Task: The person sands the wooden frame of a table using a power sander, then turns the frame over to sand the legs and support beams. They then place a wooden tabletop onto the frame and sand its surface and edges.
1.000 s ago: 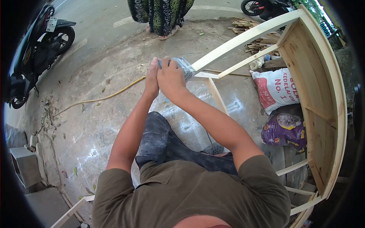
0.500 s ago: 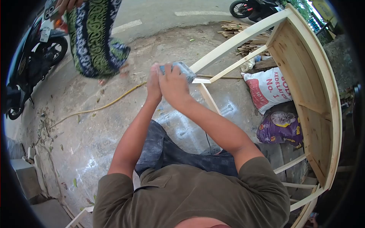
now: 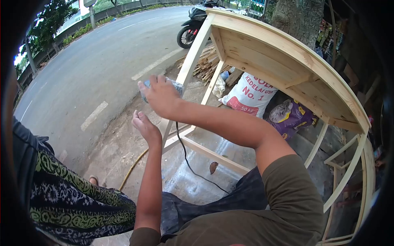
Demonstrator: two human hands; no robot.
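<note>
My right hand [image 3: 162, 96] is closed over a dusty blue-grey power sander [image 3: 177, 87], which is pressed against or right beside a pale wooden leg [image 3: 189, 67] of a large wooden frame. Fingers cover most of the tool, so its working face is hidden. A black cord [image 3: 183, 151] hangs below it and runs toward my knee. Lower down and nearer to me, my left hand [image 3: 146, 128] is raised beside the leg with loosely curled fingers and nothing visible in it.
The wooden frame's panelled top [image 3: 279, 67] spans the right side. Below it stand a white sack [image 3: 251, 93] and a purple sack [image 3: 289, 117]. Scrap wood [image 3: 205, 67] lies behind the leg. A person in a patterned sarong [image 3: 78, 197] is close on my left; a yellow hose [image 3: 133, 169] crosses the ground.
My view has swung toward the road. My left hand has come away from the sander, which stays in my right hand. The person in the sarong now appears close at my lower left.
</note>
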